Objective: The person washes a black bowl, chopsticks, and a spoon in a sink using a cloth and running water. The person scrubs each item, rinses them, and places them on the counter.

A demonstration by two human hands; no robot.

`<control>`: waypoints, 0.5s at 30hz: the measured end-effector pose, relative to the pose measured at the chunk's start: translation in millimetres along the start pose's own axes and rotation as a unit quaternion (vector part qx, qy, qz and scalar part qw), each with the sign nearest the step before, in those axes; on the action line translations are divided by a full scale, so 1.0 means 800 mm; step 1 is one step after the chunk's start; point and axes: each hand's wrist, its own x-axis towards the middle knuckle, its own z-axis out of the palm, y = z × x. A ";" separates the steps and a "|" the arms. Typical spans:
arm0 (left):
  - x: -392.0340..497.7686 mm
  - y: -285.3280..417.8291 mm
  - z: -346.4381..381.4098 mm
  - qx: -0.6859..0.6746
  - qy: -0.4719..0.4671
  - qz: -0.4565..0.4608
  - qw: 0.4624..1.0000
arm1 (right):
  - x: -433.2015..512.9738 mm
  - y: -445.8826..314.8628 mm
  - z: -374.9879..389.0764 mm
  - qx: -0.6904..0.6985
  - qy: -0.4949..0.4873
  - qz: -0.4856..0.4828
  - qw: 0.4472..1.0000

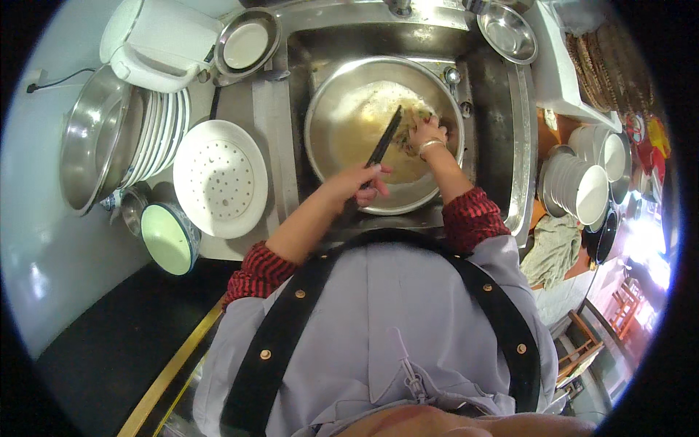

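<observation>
A wide stainless-steel basin [327, 104] stands in the metal sink [377, 38], with cloudy yellowish water in its bottom. My left hand [363, 183] grips dark chopsticks [386, 136] over the basin's near rim, their tips pointing away from me above the water. Inside the basin, at its right side, my right hand [428, 134] reaches down onto a clump of greenish-brown food scraps [404, 139]. Its fingertips are partly hidden among the scraps, so I cannot tell whether they close on them. A bracelet circles the right wrist.
Left of the sink are a perforated white plate [221, 177], a bowl with a pale green inside [170, 238], upright stacked plates [158, 136], a large steel bowl [90, 142] and a white jug [158, 43]. On the right are stacked white bowls [579, 185] and a cloth [554, 248].
</observation>
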 end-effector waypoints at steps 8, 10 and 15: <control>0.018 -0.023 0.004 -0.109 0.014 0.020 0.994 | -0.058 -0.042 -0.027 0.723 -0.377 -0.005 0.578; 0.019 -0.023 -0.005 -0.156 -0.154 0.019 0.975 | -0.075 -0.047 -0.050 0.828 -0.357 0.058 0.429; 0.023 -0.035 0.004 -0.081 -0.042 0.068 0.993 | -0.103 -0.063 -0.079 0.815 -0.336 0.080 0.464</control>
